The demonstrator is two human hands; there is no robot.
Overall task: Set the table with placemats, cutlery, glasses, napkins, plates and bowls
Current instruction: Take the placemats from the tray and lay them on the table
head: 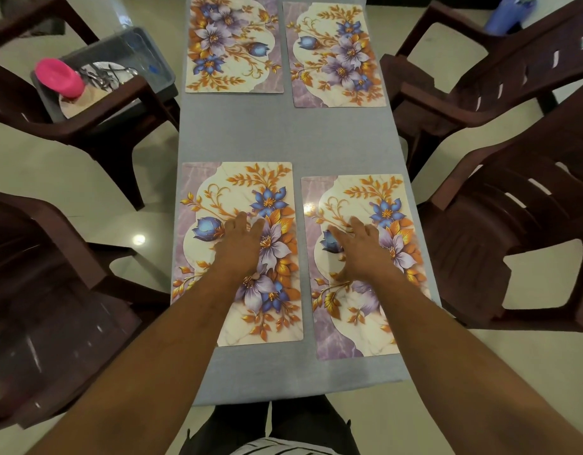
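Several floral placemats lie on the grey table [283,136]. My left hand [242,244] rests flat on the near left placemat [218,192], fingers straight. Flat on the near right placemat [375,192] lies my right hand [359,247], also with straight fingers. Two more placemats sit at the far end, one on the left [232,44] and one on the right [333,55]. A grey tub [145,41] on the far left chair holds cutlery [103,75], a plate [70,105] and a pink cup [59,77].
Dark brown plastic chairs surround the table: two on the left [54,290] [96,126] and two on the right [520,251] [480,83]. A blue object [506,14] stands on the floor at the far right.
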